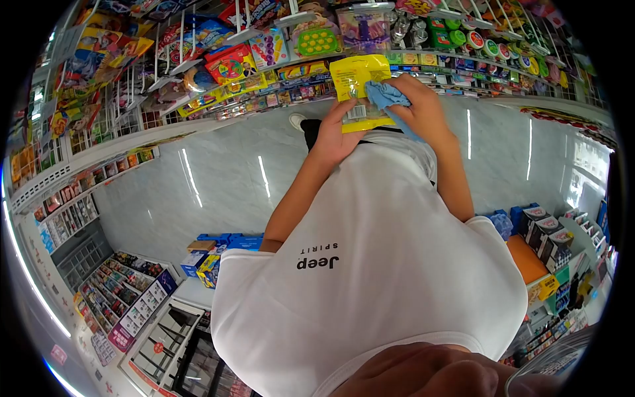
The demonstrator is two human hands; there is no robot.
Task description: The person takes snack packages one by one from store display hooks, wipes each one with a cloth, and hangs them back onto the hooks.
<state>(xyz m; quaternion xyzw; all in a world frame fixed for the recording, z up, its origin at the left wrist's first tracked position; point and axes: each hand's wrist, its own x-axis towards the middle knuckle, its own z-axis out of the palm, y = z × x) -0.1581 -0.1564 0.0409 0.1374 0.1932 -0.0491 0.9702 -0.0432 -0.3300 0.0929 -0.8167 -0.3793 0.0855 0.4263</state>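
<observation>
A yellow packet (364, 69) with a clear window and a barcode is held up in front of my chest. My left hand (336, 134) grips its lower left side, with the thumb lying on its face. In my right hand (424, 110) is a crumpled blue cloth (386, 96), pressed against the packet's right side. One end of the cloth hangs below the fingers. What the packet contains cannot be made out.
Shelves ahead carry hanging toy packs (317, 42), round tubs (475, 40) and rows of small boxes (423, 59). Grey tiled floor (218, 172) lies below. Behind me are blue boxes (228, 243), a display rack (126, 298) and a counter with boxes (529, 258).
</observation>
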